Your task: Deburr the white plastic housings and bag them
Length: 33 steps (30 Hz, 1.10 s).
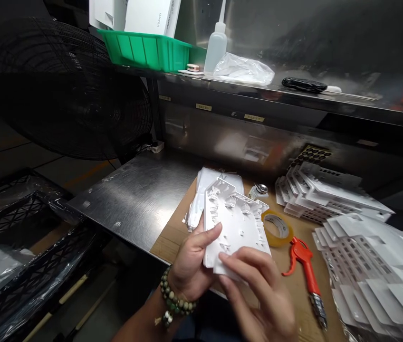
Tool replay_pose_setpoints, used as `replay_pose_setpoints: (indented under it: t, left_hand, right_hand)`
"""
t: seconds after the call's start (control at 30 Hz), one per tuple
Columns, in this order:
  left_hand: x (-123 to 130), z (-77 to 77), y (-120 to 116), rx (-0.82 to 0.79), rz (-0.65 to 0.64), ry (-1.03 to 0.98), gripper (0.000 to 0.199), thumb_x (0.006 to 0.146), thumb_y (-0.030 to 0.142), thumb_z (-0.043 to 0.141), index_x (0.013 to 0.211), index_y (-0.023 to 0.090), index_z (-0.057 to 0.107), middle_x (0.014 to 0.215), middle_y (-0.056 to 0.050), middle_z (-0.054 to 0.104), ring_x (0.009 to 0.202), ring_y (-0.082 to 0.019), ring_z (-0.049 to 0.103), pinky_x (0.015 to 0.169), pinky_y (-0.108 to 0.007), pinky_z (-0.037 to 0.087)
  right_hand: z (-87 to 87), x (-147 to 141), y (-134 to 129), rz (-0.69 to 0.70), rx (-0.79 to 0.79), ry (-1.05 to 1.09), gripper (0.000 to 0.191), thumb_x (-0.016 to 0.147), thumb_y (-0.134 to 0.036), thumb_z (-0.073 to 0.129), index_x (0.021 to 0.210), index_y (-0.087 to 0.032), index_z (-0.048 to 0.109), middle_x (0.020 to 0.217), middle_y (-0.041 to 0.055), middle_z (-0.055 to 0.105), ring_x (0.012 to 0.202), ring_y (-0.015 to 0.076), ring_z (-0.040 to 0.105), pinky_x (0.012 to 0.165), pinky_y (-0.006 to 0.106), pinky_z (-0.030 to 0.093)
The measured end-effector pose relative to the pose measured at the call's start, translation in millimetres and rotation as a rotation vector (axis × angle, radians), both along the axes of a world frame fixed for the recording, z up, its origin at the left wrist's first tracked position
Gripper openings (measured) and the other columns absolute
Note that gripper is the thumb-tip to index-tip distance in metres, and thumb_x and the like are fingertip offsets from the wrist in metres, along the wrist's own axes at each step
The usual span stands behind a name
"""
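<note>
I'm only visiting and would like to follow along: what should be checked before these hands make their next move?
1. Left hand has a grip on the white plastic part: ok, thumb over its face near the left edge.
2. Right hand at the part: ok, fingertips at its lower edge.
3. One hand free: not ok, both are at the part.
4. Side with the small tabs facing the wearer: ok.
5. Red air gun clear of the part: ok, it lies apart on the brown sheet.
6. Part free of fine flaws: cannot tell, too small to see.
</note>
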State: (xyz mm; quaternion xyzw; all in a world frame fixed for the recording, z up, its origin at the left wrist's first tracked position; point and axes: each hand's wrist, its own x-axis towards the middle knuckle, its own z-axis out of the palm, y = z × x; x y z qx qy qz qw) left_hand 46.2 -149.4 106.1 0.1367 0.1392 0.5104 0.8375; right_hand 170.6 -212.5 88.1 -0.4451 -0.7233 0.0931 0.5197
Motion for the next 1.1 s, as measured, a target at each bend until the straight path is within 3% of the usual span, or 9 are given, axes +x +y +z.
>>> replay_pose_setpoints:
  t: [0.2,0.47,0.57,0.7,0.83,0.97,1.1]
  left_hand:
    - [-3,0.6,-2,-0.004,0.026,0.055,0.080,0.101,0.018,0.059,0.167,0.032,0.018,0.149,-0.013,0.064,0.128,-0.032,0.068,0.119,-0.049,0.044]
    - [0,0.1,-1,-0.031,0.019,0.043,0.079,0.101,0.017,0.058,0.168,0.031,0.017,0.151,-0.013,0.062,0.130,-0.032,0.066,0.122,-0.051,0.042]
    - [-6,-2.6,4,-0.037,0.026,0.031,0.076,0.101,0.016,0.056,0.167,0.028,0.021,0.151,-0.014,0.062,0.133,-0.033,0.064,0.123,-0.053,0.040]
    - [-31,-11.0,18,-0.082,0.045,0.027,0.074,0.097,0.014,0.058,0.164,0.024,0.031,0.142,-0.014,0.069,0.134,-0.035,0.063,0.124,-0.057,0.039]
    - [-62,-16.9,28,-0.232,0.135,0.152,0.082,0.083,0.006,0.058,0.161,0.021,0.040,0.128,-0.012,0.078,0.129,-0.035,0.067,0.122,-0.059,0.041]
    - [-78,-21.2,31,-0.316,0.271,0.304,0.089,0.071,0.009,0.061,0.156,0.028,0.048,0.113,-0.002,0.083,0.126,-0.032,0.069,0.119,-0.053,0.046]
    - [-84,-25.3,26,-0.318,0.316,0.404,0.074,0.081,0.020,0.063,0.152,0.038,0.053,0.114,0.009,0.082,0.130,-0.029,0.066,0.119,-0.045,0.047]
  right_hand:
    - [-3.2,-15,1,-0.044,0.037,0.053,0.033,0.092,-0.010,0.070,0.119,-0.029,0.077,0.091,0.0038,0.059,0.077,0.0155,0.061,0.064,0.030,0.054]
    - [3.5,-11,2,-0.027,0.050,-0.020,0.038,0.091,-0.008,0.071,0.123,-0.029,0.075,0.091,0.0043,0.061,0.075,0.0155,0.062,0.064,0.031,0.056]
    - [6.9,-3,0,-0.022,-0.001,-0.035,0.031,0.091,-0.012,0.071,0.117,-0.029,0.077,0.090,0.0046,0.063,0.076,0.0162,0.064,0.065,0.030,0.057]
    - [10.4,35,-11,-0.318,-0.055,0.153,0.019,0.091,-0.021,0.076,0.107,-0.030,0.081,0.102,0.0062,0.063,0.091,0.0200,0.064,0.066,0.030,0.054]
    - [0.3,82,-20,-0.607,0.015,0.204,0.021,0.087,-0.024,0.082,0.108,-0.032,0.081,0.109,0.0028,0.065,0.102,0.0196,0.061,0.087,0.034,0.049]
    - [-14.5,96,-23,-0.488,-0.027,0.103,0.024,0.091,-0.020,0.077,0.111,-0.031,0.079,0.110,0.0027,0.061,0.102,0.0173,0.063,0.084,0.030,0.054]
    - [-17.0,87,-18,-0.365,0.003,-0.008,0.030,0.094,-0.013,0.071,0.117,-0.030,0.076,0.109,0.0033,0.059,0.099,0.0152,0.065,0.086,0.027,0.058]
